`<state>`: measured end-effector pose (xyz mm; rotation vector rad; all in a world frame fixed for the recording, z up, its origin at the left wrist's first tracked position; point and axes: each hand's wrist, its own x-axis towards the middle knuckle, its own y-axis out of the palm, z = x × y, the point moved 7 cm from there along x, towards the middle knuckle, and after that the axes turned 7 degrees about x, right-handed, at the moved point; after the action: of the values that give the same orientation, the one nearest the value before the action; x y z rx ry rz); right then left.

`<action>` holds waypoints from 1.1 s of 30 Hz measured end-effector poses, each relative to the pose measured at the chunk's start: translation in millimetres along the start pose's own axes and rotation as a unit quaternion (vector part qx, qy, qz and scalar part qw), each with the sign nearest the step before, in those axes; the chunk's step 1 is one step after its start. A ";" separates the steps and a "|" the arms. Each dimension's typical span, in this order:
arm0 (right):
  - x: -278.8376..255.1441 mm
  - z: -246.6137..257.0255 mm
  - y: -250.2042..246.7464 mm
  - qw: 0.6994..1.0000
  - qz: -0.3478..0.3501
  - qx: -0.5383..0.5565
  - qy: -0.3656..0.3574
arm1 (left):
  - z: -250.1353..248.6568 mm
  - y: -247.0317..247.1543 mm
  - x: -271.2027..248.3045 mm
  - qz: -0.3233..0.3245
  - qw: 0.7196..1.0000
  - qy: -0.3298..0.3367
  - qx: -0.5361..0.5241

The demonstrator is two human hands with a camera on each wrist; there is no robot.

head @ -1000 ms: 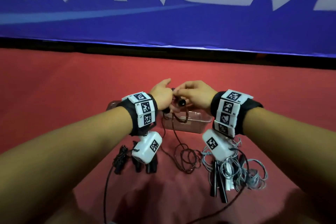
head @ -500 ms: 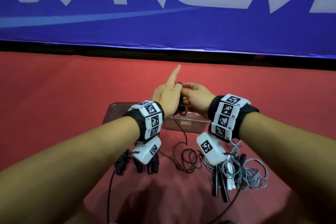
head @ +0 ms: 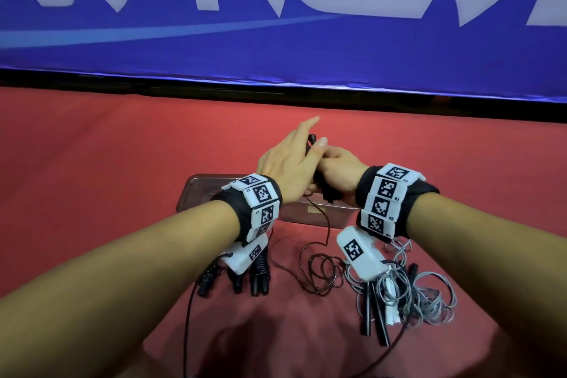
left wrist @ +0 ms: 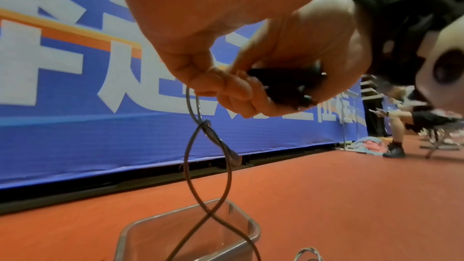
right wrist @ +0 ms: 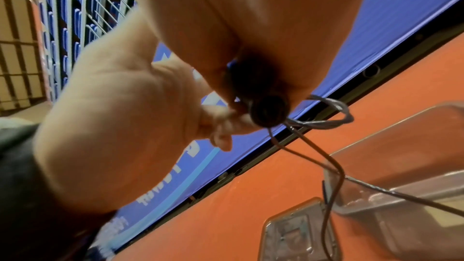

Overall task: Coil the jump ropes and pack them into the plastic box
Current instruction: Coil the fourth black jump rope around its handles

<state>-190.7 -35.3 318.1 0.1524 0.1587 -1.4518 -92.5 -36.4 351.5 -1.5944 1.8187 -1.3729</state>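
My right hand [head: 340, 172] grips the black handles [left wrist: 283, 84] of a dark jump rope above the clear plastic box [head: 334, 215]. Against them on the left is my left hand [head: 291, 159], index finger straight, other fingers [left wrist: 198, 84] pinching the rope's cord [left wrist: 191, 146]. The cord hangs in a twisted loop over the box, then trails to a loose pile [head: 322, 273] on the red floor. In the right wrist view, cord loops [right wrist: 326, 118] stick out beside the handle end [right wrist: 268, 110].
A tangled grey rope [head: 423, 294] with black handles [head: 372, 316] lies near right. More black handles [head: 254, 273] lie near left under my wrist. A flat clear lid [head: 196, 193] sits left of the box. A blue banner wall [head: 276, 55] closes the far side.
My left hand has swung over the handles and its index finger has straightened upward. Both hands sit slightly higher, and the cord hangs longer from them.
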 end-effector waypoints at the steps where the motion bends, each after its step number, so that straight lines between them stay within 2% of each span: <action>1: 1.8 -3.1 -2.0 1.000 0.000 0.000 0.002 | 4.5 -5.2 2.9 -0.034 0.999 -0.011 0.027; 3: 5.7 -2.4 -4.5 1.000 0.006 -0.015 -0.014 | 16.3 -13.6 8.7 -0.089 0.994 -0.044 0.056; 5: 4.1 1.5 -2.8 0.999 0.027 -0.012 -0.022 | 30.6 -10.1 16.5 -0.074 0.994 -0.081 0.004; 6: 3.5 3.0 -2.0 0.999 0.041 -0.002 -0.027 | 38.6 -3.1 20.6 -0.046 0.992 -0.101 -0.067; 8: 1.0 7.9 -1.4 0.998 0.051 0.022 -0.033 | 45.9 8.8 23.2 -0.004 0.959 -0.143 -0.243; 11: 5.2 14.0 -7.7 0.998 0.012 0.046 -0.047 | 43.8 11.9 22.8 -0.014 0.898 -0.164 -0.408; 13: 6.3 17.7 -13.0 0.997 -0.016 0.038 -0.068 | 41.9 14.3 23.7 0.001 0.893 -0.175 -0.415; 16: 7.0 21.8 -18.8 0.994 -0.044 -0.011 -0.104 | 37.3 23.1 23.1 0.048 0.903 -0.173 -0.391; 21: 11.7 27.4 -36.0 0.989 -0.065 -0.030 -0.130 | 22.7 35.5 18.8 0.099 0.918 -0.134 -0.361; 25: 13.9 24.0 -40.5 0.988 -0.040 -0.060 -0.136 | 22.1 34.9 21.1 0.078 0.929 -0.151 -0.329; 28: 13.3 23.3 -40.9 0.982 -0.030 -0.113 -0.149 | 25.4 29.3 22.9 0.052 0.917 -0.178 -0.354; 31: 10.0 28.6 -39.1 0.962 -0.032 -0.199 -0.185 | 26.5 26.5 21.6 0.042 0.912 -0.199 -0.355; 33: 9.1 31.1 -34.2 0.939 -0.031 -0.274 -0.207 | 27.6 26.9 21.5 0.034 0.922 -0.201 -0.329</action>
<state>-223.2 -54.2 346.6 -0.6162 0.2180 -1.4183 -92.2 -70.4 323.3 -1.9061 2.1454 -0.3400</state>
